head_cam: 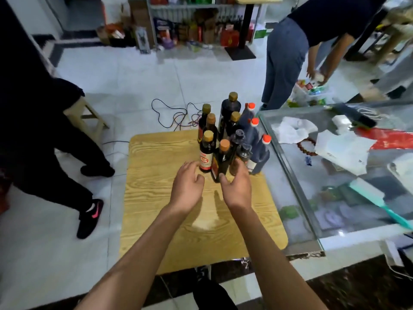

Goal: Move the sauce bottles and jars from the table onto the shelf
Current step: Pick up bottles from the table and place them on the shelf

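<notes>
**Both hands at the near bottles**

My left hand hovers above the table with its grip wide, fingers spread and loosely bent, holding nothing; its fingertips are just beside the red-label bottle. My right hand is also wide, thumb and fingers parted around the base of the front bottle, the dark one with a tan cap. Whether the fingers actually touch it, I cannot tell.

The bottles stand upright in a tight cluster at the far right part of the table. Beyond the red-label bottle are more dark bottles with gold caps. Right of the front bottle are two black-capped bottles, and right of those, bottles with red caps, near the table's edge.

A glass counter adjoins the table on its right, with papers on it. Beyond the table, across the tiled floor, a shelf holds packaged goods. Cables lie on the floor just past the table. A person in black stands left of the table; another in jeans bends down beyond the counter.
</notes>
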### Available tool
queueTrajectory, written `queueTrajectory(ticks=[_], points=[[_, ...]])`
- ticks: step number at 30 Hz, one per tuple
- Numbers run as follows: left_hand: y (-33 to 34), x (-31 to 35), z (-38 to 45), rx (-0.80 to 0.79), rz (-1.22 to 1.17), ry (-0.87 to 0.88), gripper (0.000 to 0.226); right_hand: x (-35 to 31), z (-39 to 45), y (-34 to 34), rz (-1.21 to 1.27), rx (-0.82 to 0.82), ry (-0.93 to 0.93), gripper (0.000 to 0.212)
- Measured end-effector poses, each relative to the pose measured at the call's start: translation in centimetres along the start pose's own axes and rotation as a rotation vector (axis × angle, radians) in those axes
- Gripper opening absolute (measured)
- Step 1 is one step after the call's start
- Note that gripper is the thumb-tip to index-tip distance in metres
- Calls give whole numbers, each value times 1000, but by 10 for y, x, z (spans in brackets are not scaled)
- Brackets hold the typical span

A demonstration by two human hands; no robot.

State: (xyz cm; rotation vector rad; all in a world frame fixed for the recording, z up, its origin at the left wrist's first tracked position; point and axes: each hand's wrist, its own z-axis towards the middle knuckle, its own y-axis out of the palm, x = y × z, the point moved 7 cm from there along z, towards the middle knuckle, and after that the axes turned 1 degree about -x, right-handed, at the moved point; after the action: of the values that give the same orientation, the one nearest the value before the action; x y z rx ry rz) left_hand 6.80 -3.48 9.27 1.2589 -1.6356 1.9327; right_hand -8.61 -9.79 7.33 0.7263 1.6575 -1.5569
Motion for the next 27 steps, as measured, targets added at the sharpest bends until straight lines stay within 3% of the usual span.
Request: queueTrajectory(ticks=[5, 11, 17, 22, 27], points=[[42, -16, 74, 17, -79, -205, 47, 28, 60, 34, 128, -59, 47, 65], [74, -27, 122, 53, -147, -166, 49, 59, 90, 57, 245, -88, 196, 44], [80, -40, 150, 55, -116, -188, 46, 76, 98, 67, 231, -130, 221, 55], [71, -54, 152, -10, 51, -180, 60, 86, 105, 65, 263, -199, 310, 56], [73, -57, 139, -76, -213, -250, 52, 85, 102, 61, 335, -282, 289, 51]])
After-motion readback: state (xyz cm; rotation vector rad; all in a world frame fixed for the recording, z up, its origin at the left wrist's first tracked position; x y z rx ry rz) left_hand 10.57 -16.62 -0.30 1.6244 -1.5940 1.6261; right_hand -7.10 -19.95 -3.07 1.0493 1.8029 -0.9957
